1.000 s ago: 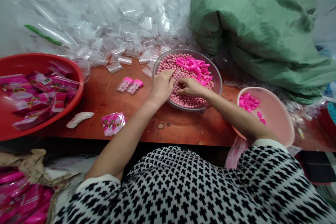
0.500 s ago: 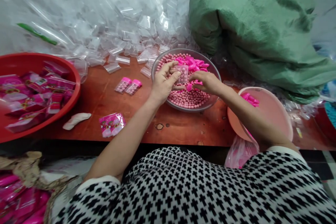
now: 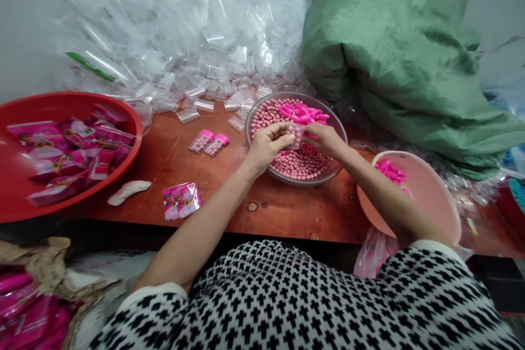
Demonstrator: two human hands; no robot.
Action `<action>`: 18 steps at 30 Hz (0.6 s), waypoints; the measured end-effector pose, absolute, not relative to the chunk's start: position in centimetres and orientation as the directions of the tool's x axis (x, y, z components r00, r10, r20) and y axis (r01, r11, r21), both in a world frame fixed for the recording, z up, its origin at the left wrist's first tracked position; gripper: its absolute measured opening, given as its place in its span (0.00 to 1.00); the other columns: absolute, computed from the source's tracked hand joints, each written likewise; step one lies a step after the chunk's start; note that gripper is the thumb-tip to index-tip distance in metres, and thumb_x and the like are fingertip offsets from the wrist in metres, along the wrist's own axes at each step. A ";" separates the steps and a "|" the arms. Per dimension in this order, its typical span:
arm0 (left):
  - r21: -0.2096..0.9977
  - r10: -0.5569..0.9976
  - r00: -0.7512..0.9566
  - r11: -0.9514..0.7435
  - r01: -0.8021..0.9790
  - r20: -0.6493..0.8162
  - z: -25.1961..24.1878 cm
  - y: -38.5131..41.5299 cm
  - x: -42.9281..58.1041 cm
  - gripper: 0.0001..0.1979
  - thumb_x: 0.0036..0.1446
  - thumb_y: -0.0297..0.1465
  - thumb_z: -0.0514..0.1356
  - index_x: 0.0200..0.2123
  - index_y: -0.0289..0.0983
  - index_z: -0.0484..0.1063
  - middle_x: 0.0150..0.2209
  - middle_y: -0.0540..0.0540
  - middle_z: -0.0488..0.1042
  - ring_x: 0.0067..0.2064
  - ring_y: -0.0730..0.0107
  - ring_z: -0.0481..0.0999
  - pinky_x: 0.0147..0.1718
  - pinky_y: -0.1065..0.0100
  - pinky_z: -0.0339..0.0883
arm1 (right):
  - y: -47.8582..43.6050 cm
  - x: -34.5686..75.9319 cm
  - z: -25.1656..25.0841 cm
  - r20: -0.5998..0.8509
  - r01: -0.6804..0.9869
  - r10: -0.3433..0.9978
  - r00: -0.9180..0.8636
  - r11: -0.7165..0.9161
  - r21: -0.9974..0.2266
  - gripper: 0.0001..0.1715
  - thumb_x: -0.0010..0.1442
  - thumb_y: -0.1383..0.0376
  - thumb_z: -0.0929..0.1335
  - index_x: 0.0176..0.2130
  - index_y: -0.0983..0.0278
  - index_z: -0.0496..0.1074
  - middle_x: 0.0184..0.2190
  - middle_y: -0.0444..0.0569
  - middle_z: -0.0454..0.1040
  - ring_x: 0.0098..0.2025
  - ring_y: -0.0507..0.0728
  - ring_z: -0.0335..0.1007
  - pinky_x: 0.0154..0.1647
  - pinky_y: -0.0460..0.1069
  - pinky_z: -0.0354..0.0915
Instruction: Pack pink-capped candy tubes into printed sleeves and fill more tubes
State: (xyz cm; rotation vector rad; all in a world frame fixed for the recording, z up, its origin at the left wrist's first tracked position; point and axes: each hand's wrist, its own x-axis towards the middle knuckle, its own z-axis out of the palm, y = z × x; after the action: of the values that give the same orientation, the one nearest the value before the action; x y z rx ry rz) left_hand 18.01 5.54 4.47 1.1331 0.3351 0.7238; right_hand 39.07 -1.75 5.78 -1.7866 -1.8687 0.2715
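My left hand (image 3: 266,149) is closed on a small clear plastic container (image 3: 295,135) with pink balls inside, held above a grey bowl (image 3: 249,136). My right hand (image 3: 327,141) is at the container's right end, its fingers pinched together; what they hold is hidden. Loose pink balls (image 3: 301,165) fill the bowl under both hands. Bright pink plastic pieces (image 3: 303,113) lie on the balls at the back of the bowl. To the left, two filled containers with pink caps (image 3: 216,144) rest on the table.
A red basin (image 3: 137,147) holds pink packets at left. Printed pink cards (image 3: 181,200) and a white strip (image 3: 128,192) lie nearer me. Clear empty containers (image 3: 197,38) are heaped behind. A green sack (image 3: 394,49) stands back right, above a pink basin (image 3: 437,202) with pink pieces.
My right hand has come to the container's right end and now touches it. My left hand has turned the container more upright. The view has shifted slightly.
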 end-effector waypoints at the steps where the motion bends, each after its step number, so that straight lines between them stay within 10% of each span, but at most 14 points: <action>1: 0.910 0.671 0.730 0.212 -0.355 0.128 4.3 5.5 18.1 0.21 0.48 0.39 0.71 0.44 0.35 0.79 0.40 0.43 0.82 0.41 0.63 0.82 0.45 0.58 0.79 | -2.2 39.0 6.4 0.268 0.803 0.960 0.085 0.093 -0.589 0.15 0.61 0.53 0.72 0.40 0.62 0.79 0.37 0.50 0.81 0.39 0.59 0.75 0.46 0.54 0.70; 5: 0.949 0.694 0.695 0.053 -0.310 0.188 3.8 5.3 18.6 0.20 0.52 0.41 0.69 0.45 0.36 0.80 0.43 0.43 0.82 0.43 0.61 0.81 0.46 0.58 0.78 | -4.0 37.3 9.8 0.304 0.590 0.923 0.236 0.113 -0.799 0.27 0.58 0.43 0.73 0.45 0.60 0.79 0.40 0.49 0.81 0.39 0.58 0.75 0.42 0.53 0.71; 18: 0.901 0.699 0.569 -0.354 -0.251 0.433 3.9 4.3 17.6 0.09 0.59 0.32 0.66 0.43 0.41 0.84 0.46 0.45 0.84 0.48 0.61 0.82 0.52 0.60 0.73 | -5.2 34.8 12.1 0.319 0.867 0.943 -0.093 0.234 -0.439 0.20 0.66 0.48 0.68 0.39 0.61 0.78 0.32 0.49 0.76 0.33 0.57 0.70 0.40 0.51 0.67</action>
State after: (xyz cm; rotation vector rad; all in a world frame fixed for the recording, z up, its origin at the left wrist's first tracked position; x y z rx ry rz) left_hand 17.64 4.32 3.89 1.6553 0.3800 1.0331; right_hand 34.83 -5.19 12.09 -1.6536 -1.9786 0.1857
